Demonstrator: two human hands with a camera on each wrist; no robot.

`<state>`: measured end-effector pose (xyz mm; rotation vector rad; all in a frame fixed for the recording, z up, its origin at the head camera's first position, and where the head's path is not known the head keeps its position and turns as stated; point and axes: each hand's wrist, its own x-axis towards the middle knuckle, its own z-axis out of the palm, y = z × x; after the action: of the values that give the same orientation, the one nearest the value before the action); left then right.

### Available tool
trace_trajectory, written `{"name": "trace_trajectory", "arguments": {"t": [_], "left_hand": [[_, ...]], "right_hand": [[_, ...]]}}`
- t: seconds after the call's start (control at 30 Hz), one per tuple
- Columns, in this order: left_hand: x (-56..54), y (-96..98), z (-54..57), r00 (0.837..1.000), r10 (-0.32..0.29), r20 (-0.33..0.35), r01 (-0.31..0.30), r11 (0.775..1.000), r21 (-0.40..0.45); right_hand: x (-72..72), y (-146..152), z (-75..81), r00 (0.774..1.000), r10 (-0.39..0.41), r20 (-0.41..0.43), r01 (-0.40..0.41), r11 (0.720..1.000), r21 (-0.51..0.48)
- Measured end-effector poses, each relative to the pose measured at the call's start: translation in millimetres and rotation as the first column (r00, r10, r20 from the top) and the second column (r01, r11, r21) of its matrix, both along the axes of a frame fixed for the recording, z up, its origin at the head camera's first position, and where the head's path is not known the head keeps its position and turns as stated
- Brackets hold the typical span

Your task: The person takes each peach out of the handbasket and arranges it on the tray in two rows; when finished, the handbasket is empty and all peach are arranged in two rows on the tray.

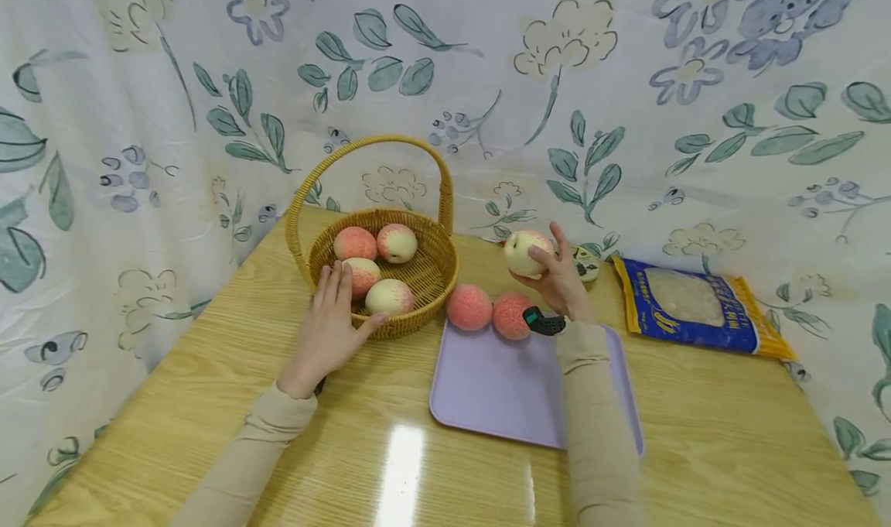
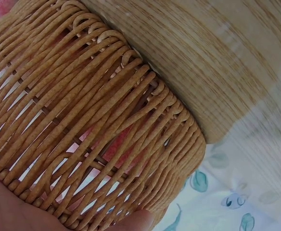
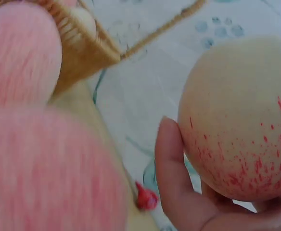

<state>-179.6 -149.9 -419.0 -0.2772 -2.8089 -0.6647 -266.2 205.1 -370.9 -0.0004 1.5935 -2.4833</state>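
Observation:
My right hand (image 1: 559, 279) grips a pale peach (image 1: 520, 253) with red specks, above the far side of the lilac tray (image 1: 497, 388). In the right wrist view, thumb and fingers curl round that same peach (image 3: 241, 120). Two pink peaches (image 1: 469, 307) sit side by side at the tray's far left edge. To the left stands a wicker basket (image 1: 418, 323) with a tall handle, holding several peaches (image 1: 397, 243). My left hand (image 1: 326, 322) rests on the basket's near left rim, fingers extended. The left wrist view shows the woven basket wall (image 2: 92, 115) close up.
A blue and yellow plastic bag (image 1: 685, 302) with a see-through window lies at the right. Behind my right hand is a small patterned item (image 1: 588, 265), partly hidden. A small red object (image 3: 146, 197) lies near the table's far edge. Floral cloth (image 1: 487, 86) hangs behind the table.

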Motion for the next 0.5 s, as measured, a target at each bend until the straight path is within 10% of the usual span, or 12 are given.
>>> {"name": "trace_trajectory", "arguments": {"t": [0.5], "left_hand": [[-1.8, 0.5, 0.3, 1.000, -0.013, 0.010, 0.013, 1.000, 0.009]], "right_hand": [[37.6, 70.0, -52.7, 0.997, -0.037, -0.063, 0.039, 0.999, 0.032]]}}
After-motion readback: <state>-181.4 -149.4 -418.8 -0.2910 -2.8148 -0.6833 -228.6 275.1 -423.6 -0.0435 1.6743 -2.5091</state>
